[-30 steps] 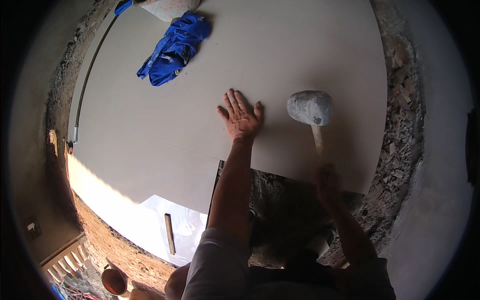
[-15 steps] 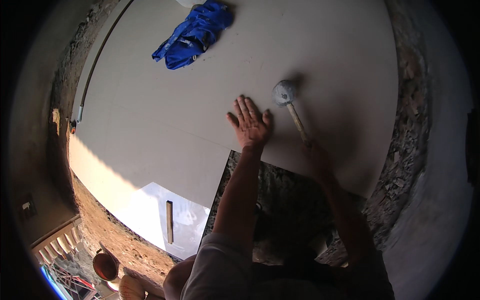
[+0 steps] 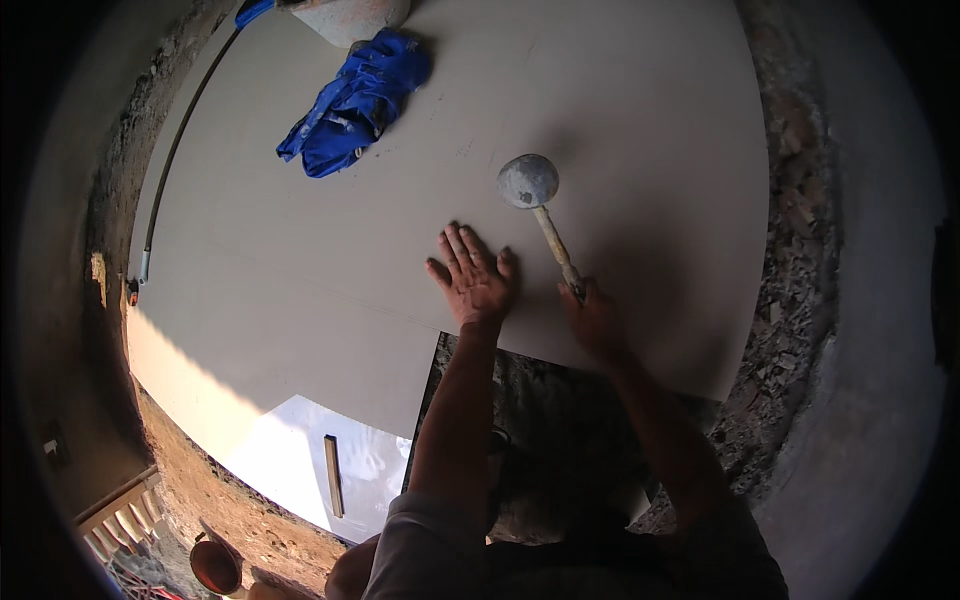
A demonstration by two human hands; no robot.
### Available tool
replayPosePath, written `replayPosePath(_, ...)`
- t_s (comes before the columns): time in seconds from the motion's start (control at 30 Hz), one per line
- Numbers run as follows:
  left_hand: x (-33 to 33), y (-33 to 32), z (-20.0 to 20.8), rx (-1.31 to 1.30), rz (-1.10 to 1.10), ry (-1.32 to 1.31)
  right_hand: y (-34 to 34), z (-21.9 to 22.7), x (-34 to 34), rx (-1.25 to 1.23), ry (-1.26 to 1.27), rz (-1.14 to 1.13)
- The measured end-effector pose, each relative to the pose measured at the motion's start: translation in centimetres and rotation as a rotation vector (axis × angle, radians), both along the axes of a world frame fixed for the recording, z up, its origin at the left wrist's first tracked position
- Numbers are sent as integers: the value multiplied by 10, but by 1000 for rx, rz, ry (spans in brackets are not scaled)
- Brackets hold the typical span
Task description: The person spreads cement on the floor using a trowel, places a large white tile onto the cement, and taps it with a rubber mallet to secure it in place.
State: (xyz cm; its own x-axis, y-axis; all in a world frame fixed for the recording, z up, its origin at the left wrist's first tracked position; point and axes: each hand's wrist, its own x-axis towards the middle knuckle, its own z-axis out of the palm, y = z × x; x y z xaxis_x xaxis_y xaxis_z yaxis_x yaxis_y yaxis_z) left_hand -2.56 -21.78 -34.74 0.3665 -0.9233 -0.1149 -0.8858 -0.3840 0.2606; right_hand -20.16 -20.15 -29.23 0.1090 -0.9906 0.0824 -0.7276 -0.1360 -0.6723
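My left hand (image 3: 477, 280) lies flat with its fingers spread on a large pale floor tile (image 3: 400, 230), close to the edge where the tiling stops. To its right, my right hand (image 3: 598, 322) grips the wooden handle of a mallet (image 3: 528, 182). The mallet's round grey head is beyond my hand, and a shadow falls on the tile behind it. Whether the head touches the tile I cannot tell. Dark rough ground (image 3: 560, 430) shows between my forearms, below the tile edge.
A crumpled blue cloth (image 3: 360, 100) lies farther off, beside a whitish bucket (image 3: 355, 18). Along the left runs a thin dark rod (image 3: 185, 145). A short narrow strip (image 3: 333, 475) rests on the sunlit tile. Rubble (image 3: 790, 260) lines the right wall; a reddish-brown bucket (image 3: 215, 567) stands lower left.
The view has shifted, so the cloth and tiles sit lower and more of the whitish bucket shows. My right hand and the mallet have come left and the mallet head is tilted differently.
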Motion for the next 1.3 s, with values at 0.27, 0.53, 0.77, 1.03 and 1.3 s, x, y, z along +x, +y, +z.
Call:
replayPosePath(0.27,1,2,-5,48,8,-8,-1,5,-11,131,134,12)
replayPosePath(0.53,-41,-111,7,-1,-242,-47,-46,55,-26,-48,-229,-72)
replayPosePath(0.77,-52,-147,1,29,-151,-28,-135,14,-26,132,267,-90)
replayPosePath(1.03,-51,-153,7,120,-142,-50,-180,1,-22,5,98,-92)
replayPosePath(1.3,-51,-151,6,142,-149,-4,-220,-1,-25,-41,82,-106)
